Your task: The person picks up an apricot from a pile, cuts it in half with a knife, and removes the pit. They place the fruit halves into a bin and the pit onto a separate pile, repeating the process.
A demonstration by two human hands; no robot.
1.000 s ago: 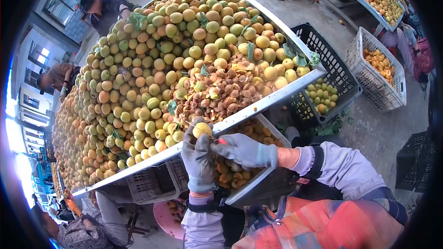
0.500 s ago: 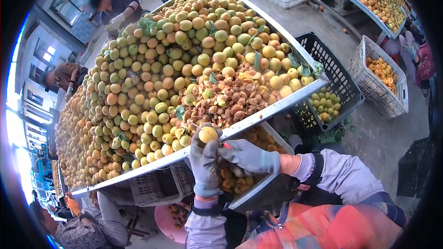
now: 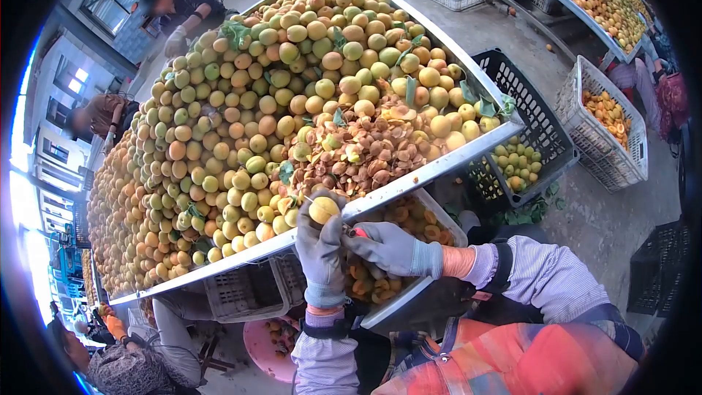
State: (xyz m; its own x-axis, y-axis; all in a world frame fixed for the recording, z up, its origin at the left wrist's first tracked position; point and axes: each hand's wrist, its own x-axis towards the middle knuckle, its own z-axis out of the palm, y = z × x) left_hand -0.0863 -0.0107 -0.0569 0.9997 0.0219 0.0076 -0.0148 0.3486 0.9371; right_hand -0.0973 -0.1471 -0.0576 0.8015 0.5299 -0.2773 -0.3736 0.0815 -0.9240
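My left hand [image 3: 320, 252], in a grey glove, holds a yellow apricot [image 3: 323, 210] at the table's near edge. Close beside it, my right hand [image 3: 391, 247], gloved too, is closed on a small tool with a red handle [image 3: 358, 232]; its working end is hidden near the left fingers. Beyond my hands a heap of brown pits and scraps [image 3: 365, 157] lies against the piled whole apricots [image 3: 241, 124]. Below my right hand a container [image 3: 459, 234] holds split orange apricots.
The metal rim [image 3: 395, 194] runs just beyond my hands. Black crate [image 3: 559, 139] and white crate [image 3: 636, 139] stand right; another crate [image 3: 252, 292] and a pink basin [image 3: 257, 347] are below left. Co-workers [image 3: 172, 7] stand across the table, and one sits at lower left [image 3: 139, 366].
The apricot and my left hand have shifted slightly left, and the fruit shows turned in the fingers. The far co-worker's gloved hand has moved slightly left and down.
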